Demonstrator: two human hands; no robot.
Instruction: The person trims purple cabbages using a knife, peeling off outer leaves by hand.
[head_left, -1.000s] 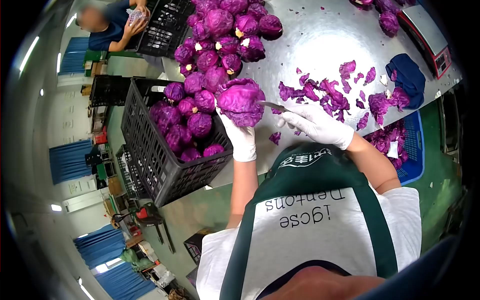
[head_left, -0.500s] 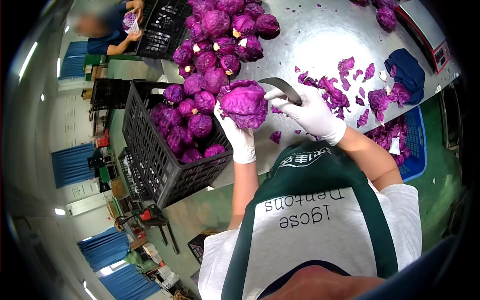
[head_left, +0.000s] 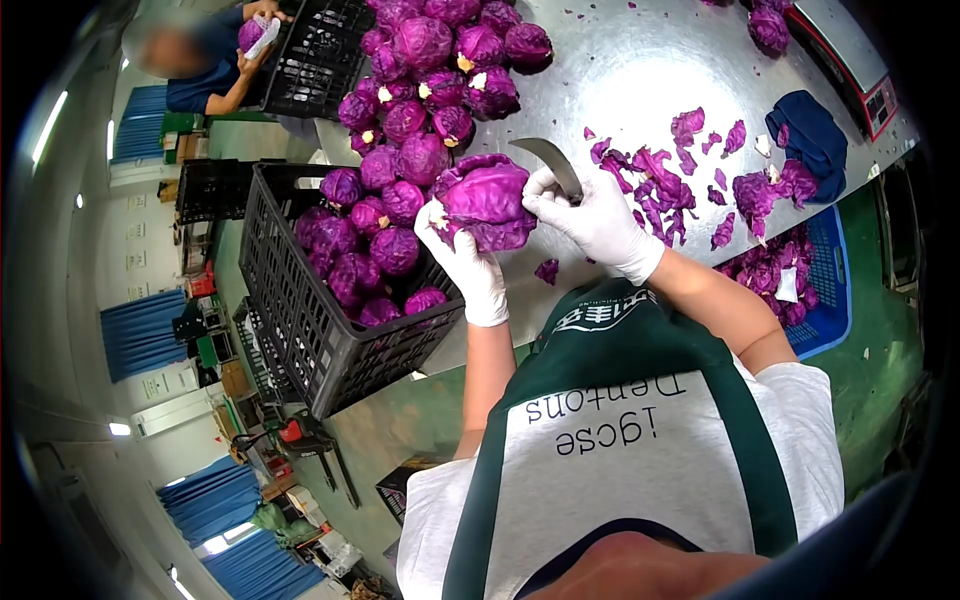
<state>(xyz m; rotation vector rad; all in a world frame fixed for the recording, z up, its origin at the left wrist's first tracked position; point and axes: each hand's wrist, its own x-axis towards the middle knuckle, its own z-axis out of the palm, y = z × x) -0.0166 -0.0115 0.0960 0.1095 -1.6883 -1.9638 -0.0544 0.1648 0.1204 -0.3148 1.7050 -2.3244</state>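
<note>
My left hand (head_left: 466,262), in a white glove, grips a red cabbage (head_left: 488,203) from its left and lower side. The cabbage's pale cut stem end faces left, near my left fingers. My right hand (head_left: 592,218), also gloved, is closed round a curved knife (head_left: 553,163), whose blade points up and left above the cabbage. The right fingertips meet the cabbage's right edge; whether they pinch a leaf I cannot tell. The knife's handle is hidden in the palm. Loose purple leaf scraps (head_left: 660,185) lie on the metal table (head_left: 585,80) beyond my right hand.
Many red cabbages (head_left: 423,45) are piled on the table. A black crate (head_left: 345,365) of cabbages stands at left, a blue basket (head_left: 830,290) of leaves at right. A scale (head_left: 850,75) and dark cloth (head_left: 808,135) lie far right. Another person (head_left: 205,65) handles a wrapped cabbage.
The cabbage has turned in my left hand, so its stem end shows at left. My right hand has shifted slightly left, its fingers now against the cabbage's edge.
</note>
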